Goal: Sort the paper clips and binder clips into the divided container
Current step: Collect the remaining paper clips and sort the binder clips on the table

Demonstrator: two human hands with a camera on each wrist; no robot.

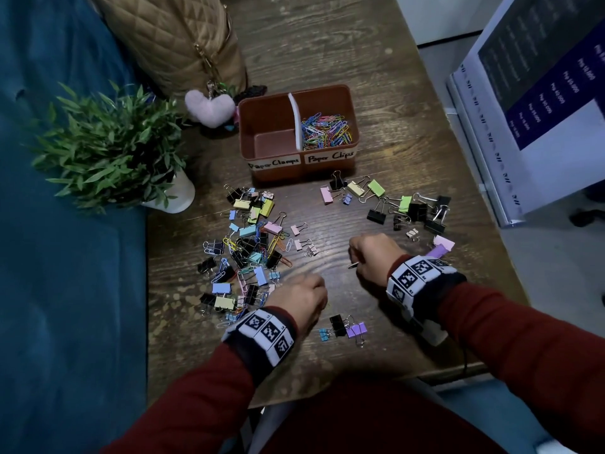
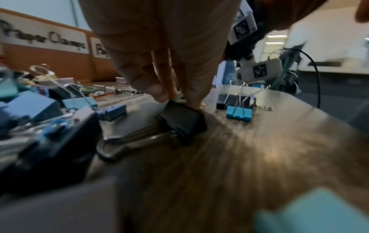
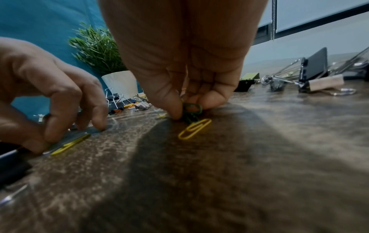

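Observation:
The brown divided container [image 1: 347, 93] stands mid-table. Its right compartment, labelled Paper Clips, holds coloured paper clips [image 1: 327, 131]; the left one, labelled Paper Clamps, is bare. My right hand [image 3: 187, 110] pinches green paper clips [image 3: 192, 108] just off the table, and a yellow paper clip [image 3: 194, 129] lies beside it. My left hand [image 3: 46, 141] is curled with thumb and forefinger tips on another yellow paper clip [image 3: 69, 144]. A black binder clip [image 2: 181, 121] lies against those fingertips. A mixed pile of binder and paper clips [image 1: 248, 244] lies left of my hands.
More binder clips [image 1: 393, 204] are scattered at the right, and three [image 1: 343, 327] lie near the front edge. A potted plant [image 1: 108, 149], a quilted bag [image 1: 176, 37] and a pink heart charm [image 1: 211, 106] crowd the back left. The table edge runs close on the right.

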